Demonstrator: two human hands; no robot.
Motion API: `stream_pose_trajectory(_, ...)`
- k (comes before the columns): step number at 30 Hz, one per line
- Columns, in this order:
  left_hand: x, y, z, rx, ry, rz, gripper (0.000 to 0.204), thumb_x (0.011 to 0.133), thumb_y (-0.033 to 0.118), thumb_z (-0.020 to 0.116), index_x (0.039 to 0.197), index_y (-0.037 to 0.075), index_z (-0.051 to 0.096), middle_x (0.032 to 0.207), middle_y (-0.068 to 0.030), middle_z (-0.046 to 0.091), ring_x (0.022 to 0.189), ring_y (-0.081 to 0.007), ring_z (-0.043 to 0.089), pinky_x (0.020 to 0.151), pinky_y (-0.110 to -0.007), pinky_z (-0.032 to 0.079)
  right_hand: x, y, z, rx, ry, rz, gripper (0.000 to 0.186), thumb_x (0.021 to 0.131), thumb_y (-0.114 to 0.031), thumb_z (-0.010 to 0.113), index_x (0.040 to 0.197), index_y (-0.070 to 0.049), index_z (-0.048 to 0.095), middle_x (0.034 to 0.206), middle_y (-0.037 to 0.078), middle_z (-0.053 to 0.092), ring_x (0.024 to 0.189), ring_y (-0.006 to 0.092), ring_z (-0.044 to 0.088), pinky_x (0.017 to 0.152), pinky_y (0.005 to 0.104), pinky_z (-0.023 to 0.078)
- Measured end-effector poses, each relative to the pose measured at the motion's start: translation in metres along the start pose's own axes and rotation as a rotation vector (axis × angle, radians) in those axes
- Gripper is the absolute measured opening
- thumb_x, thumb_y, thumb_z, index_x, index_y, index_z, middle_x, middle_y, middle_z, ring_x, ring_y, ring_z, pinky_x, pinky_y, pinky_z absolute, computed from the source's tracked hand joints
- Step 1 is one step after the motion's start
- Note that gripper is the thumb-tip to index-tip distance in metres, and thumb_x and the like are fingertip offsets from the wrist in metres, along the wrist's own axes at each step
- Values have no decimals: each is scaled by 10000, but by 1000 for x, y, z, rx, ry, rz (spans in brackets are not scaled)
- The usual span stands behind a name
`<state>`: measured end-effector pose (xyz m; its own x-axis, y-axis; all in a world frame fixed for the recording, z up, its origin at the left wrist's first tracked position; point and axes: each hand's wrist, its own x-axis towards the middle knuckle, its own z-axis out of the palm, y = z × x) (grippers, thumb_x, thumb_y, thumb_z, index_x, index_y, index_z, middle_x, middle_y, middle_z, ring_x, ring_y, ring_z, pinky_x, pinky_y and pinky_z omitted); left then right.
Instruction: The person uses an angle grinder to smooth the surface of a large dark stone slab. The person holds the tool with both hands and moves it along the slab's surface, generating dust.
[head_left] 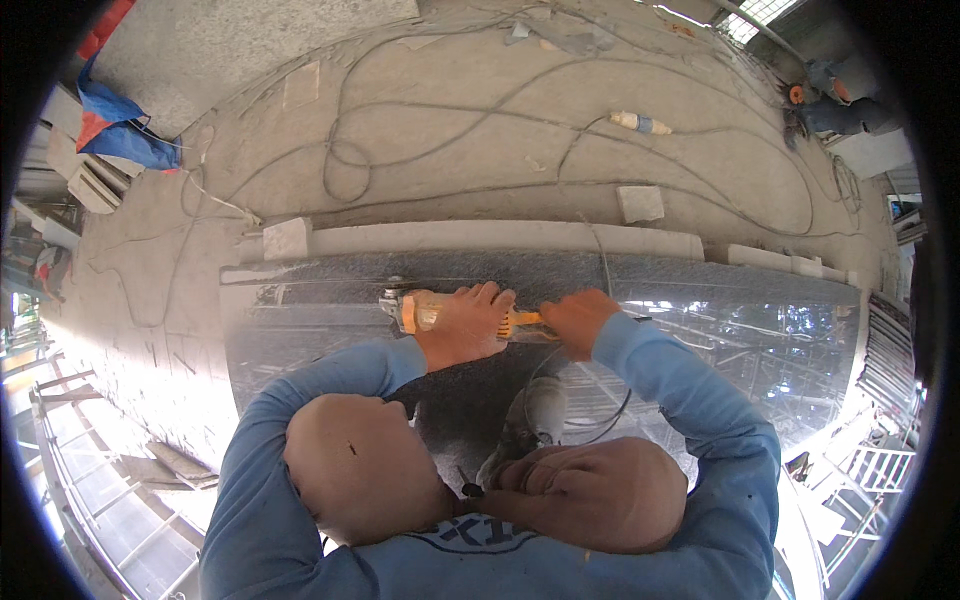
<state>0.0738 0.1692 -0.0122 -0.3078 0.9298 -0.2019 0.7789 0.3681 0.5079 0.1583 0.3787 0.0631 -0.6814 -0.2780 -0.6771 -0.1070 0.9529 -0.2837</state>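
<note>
My left hand (465, 325) is wrapped over the body of a yellow angle grinder (428, 312). Behind it, my right hand (580, 322) grips the rear end of the same tool. The grinder's metal head points left, and its small disc lies close to the far edge of a dark polished stone slab (740, 345). Whether the disc touches the stone, I cannot tell. My bent knees are over the slab's near part, and between them stands a pale grey rounded thing (545, 408) with a thin cable looped beside it.
A pale stone strip (500, 238) runs along the slab's far edge, with stone blocks (640, 204) beside it. Long cables (350, 160) wind over the dusty floor to a cable connector (642, 123). A blue and red cloth (125, 125) lies far left. Metal racks (880, 470) stand at right.
</note>
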Motion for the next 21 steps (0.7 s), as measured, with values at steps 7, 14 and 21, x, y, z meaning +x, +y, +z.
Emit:
stream_pose_trajectory(7, 2, 0, 0, -25, 1, -1, 720, 685, 301, 825, 1283, 68, 500, 1109, -150, 541, 1053, -360, 610, 900, -478, 503, -1, 1, -1, 5, 4, 13, 419, 725, -124, 777, 1107, -45, 624, 924, 156, 727, 889, 340, 723, 754, 469, 581)
stream_pose_trajectory(14, -4, -13, 6, 33, -32, -26, 702, 691, 299, 823, 1278, 69, 515, 1127, -146, 542, 1075, -358, 604, 915, -473, 491, 21, 5, 23, 46, 61, -36, 452, 684, -94, 803, 1096, -40, 626, 919, 163, 725, 882, 350, 721, 730, 473, 581)
stream_pose_trajectory(21, -11, -30, 13, 38, -47, -60, 725, 688, 302, 831, 1291, 71, 504, 1142, -152, 540, 1088, -360, 594, 940, -484, 472, 41, -1, 24, 62, 68, -58, 433, 676, -66, 791, 1077, -30, 631, 897, 171, 726, 878, 356, 720, 733, 475, 577)
